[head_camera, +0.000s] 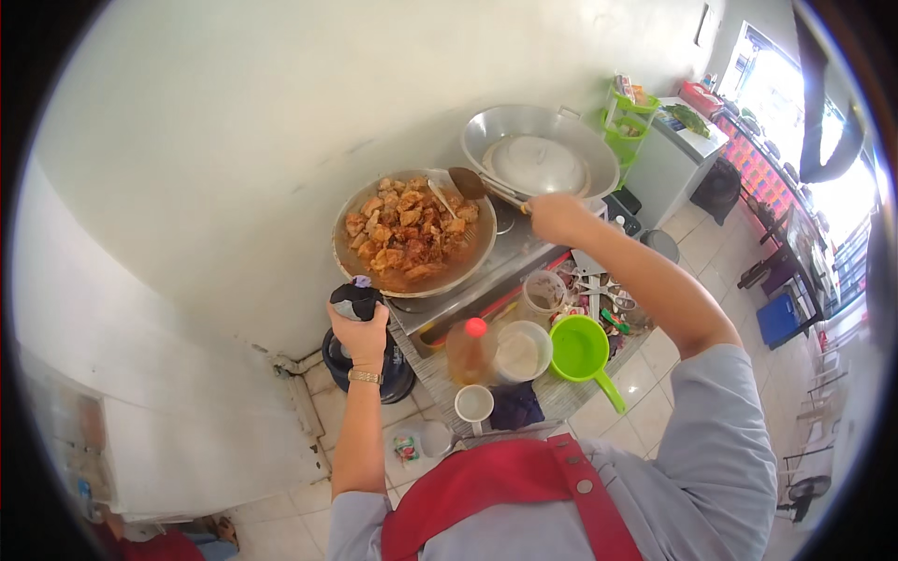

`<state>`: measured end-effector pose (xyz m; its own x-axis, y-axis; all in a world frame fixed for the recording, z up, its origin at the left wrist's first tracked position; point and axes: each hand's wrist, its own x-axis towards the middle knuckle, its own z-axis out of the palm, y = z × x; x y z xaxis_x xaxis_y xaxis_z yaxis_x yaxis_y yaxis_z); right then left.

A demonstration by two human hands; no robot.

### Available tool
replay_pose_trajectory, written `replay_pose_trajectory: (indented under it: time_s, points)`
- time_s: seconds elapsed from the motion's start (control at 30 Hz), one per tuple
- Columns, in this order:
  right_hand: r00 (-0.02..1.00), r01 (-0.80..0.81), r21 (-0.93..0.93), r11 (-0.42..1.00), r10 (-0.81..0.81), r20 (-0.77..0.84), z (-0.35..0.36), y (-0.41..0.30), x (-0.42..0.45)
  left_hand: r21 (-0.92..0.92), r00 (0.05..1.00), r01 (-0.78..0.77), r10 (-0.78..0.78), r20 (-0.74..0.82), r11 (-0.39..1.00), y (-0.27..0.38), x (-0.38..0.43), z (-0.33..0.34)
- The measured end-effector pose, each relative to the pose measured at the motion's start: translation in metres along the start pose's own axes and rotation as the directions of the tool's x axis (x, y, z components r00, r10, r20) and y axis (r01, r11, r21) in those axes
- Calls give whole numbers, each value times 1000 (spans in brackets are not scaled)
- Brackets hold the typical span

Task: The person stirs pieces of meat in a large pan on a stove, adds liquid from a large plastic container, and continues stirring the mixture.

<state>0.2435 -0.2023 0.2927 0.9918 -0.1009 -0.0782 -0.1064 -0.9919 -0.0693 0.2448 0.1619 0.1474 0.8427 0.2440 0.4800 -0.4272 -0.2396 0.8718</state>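
Observation:
A wide metal pan (339, 245) on the stove (456, 301) holds chunks of browned meat (407, 224) in reddish-brown sauce. My left hand (359, 336) grips a dark cloth (359, 298) against the pan's near-left rim. In my right hand (558, 219) is the handle of a long spatula or ladle, whose dark brown head (466, 184) is over the pan's right rim. A light-coloured utensil (442, 198) leans among the meat. Behind my right hand stands a large metal wok (484, 130) with a domed lid (539, 163) sitting down inside it.
On the grey counter are a red-capped bottle (470, 354), a tub of white contents (523, 350), a green dipper (579, 348), a white mug (474, 404), a dark cloth (517, 407) and scissors (600, 287). A dark round container (400, 372) stands below my left hand. Green shelving (624, 144) is at right.

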Motion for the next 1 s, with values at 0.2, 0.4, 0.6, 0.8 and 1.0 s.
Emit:
replay_pose_trajectory:
  time_s: [0.2,0.4,0.6,0.8,1.0]
  points:
    - [893,-257,393,883,62,445,35,-24,34,-455,960,281,-249,130,845,-31,25,-18]
    - [870,-345,767,541,-123,478,66,-34,38,-349,902,366,-238,359,862,-31,43,-31]
    - [924,-31,517,855,-173,342,-5,-31,-6,-358,896,406,-289,337,841,-13,44,-35]
    - [953,300,112,947,-304,16,-13,-26,-40,364,977,89,-9,-214,927,-37,17,-13]
    - [943,332,-131,934,-324,82,-50,-49,-69,-17,966,171,-171,-194,985,-9,17,-5]
